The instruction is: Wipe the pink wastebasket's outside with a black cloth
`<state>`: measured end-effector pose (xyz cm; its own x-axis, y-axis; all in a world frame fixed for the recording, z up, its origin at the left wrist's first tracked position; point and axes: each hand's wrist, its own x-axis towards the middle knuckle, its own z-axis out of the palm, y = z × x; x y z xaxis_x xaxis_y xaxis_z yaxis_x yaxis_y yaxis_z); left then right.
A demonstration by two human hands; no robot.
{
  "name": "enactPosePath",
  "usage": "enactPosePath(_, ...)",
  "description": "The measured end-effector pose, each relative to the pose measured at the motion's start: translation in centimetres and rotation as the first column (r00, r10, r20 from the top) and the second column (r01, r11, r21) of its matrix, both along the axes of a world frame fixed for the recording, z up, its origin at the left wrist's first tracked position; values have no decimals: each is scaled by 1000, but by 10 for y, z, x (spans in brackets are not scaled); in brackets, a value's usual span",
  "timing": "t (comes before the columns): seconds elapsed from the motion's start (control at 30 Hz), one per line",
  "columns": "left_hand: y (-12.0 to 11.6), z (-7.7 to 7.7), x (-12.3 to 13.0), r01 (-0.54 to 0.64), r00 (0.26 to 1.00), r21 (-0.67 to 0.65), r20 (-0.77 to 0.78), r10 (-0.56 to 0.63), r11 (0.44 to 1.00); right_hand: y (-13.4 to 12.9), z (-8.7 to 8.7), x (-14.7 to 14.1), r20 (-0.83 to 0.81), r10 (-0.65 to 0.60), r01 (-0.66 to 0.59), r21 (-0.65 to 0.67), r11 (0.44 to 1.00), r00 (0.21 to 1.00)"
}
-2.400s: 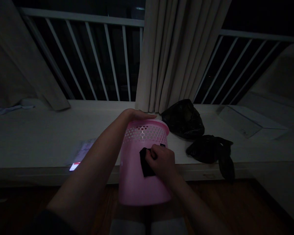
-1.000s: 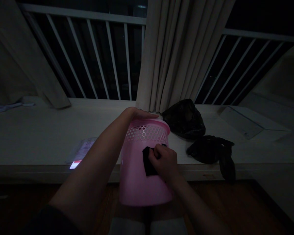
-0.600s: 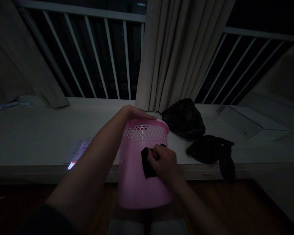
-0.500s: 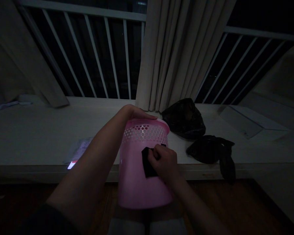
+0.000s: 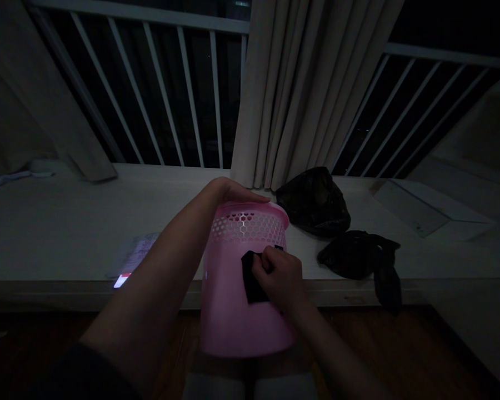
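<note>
A pink basket point(image 5: 233, 300) with a honeycomb-pierced band below its rim stands upright in front of me, at the ledge's front edge. My left hand point(image 5: 245, 193) lies over the far part of the rim, fingers stretched out and pointing right. Against the basket's near wall, my right hand point(image 5: 281, 273) is closed round a black cloth point(image 5: 252, 280), whose free part lies flat on the pink surface.
Two black plastic bags point(image 5: 314, 203) point(image 5: 354, 254) lie on the white ledge point(image 5: 66, 222) to the right. Farther right is a pale box point(image 5: 433, 208). A lit phone point(image 5: 122, 280) and a paper packet point(image 5: 139, 250) lie left. Curtains point(image 5: 312, 94) and railings stand behind.
</note>
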<state>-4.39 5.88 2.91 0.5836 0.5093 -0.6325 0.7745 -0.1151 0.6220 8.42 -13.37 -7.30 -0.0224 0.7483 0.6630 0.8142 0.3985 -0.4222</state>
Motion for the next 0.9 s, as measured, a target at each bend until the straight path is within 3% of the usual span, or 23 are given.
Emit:
enactPosePath(0.13, 0, 0, 0, 14, 1000, -39, -20, -15, 999, 0, 0, 1, 7, 2, -2, 13, 1000, 1000)
enactPosePath(0.33, -1, 3, 1, 29, 999, 10, -28, -29, 1000, 0, 0, 1, -4, 1, -1, 4, 1000, 1000)
enactPosePath(0.63, 5, 3, 2, 12, 996, -141, -85, -24, 990, 0, 1, 3, -8, 13, -13, 11, 1000, 1000)
enactPosePath(0.9, 6, 0, 3, 19, 997, -70, -69, -24, 997, -1, 0, 3, -9, 10, -10, 2, 1000, 1000)
